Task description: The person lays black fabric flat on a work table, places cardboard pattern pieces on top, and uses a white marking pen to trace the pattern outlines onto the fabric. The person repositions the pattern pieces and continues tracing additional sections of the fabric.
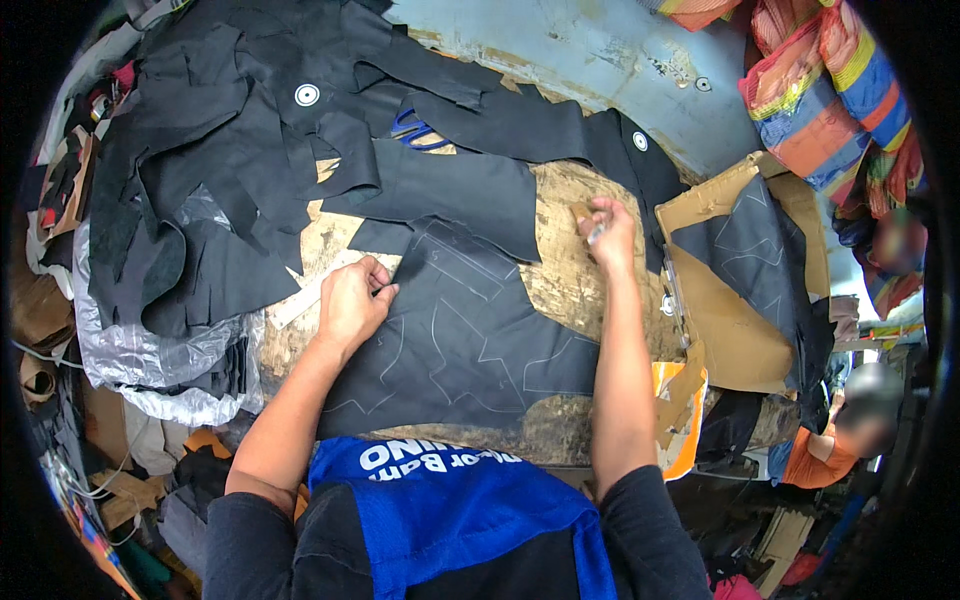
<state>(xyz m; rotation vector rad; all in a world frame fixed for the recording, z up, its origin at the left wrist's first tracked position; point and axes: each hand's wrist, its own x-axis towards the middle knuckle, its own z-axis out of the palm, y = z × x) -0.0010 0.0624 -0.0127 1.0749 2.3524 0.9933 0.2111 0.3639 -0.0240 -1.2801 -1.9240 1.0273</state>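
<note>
A black leather-like sheet (455,345) with thin pale outlines drawn on it lies on the worn wooden board (565,270) in front of me. My left hand (358,298) is at the sheet's left edge, fingers curled and thumb against them; whether they pinch the edge is hidden. Beside it lies a pale, narrow strip (300,303). Raised over bare wood to the sheet's right, my right hand (612,235) is closed on a small brown and silvery object (590,222), too small to name. Another black piece (465,195) overlaps the sheet's far edge.
Black offcuts (220,130) heap at the far left, above clear plastic (150,365). Blue-handled scissors (412,128) lie among them. An open cardboard box (725,320) with marked black material stands right. Striped sacks (810,110) hang beyond. Another person in orange (815,458) is at far right.
</note>
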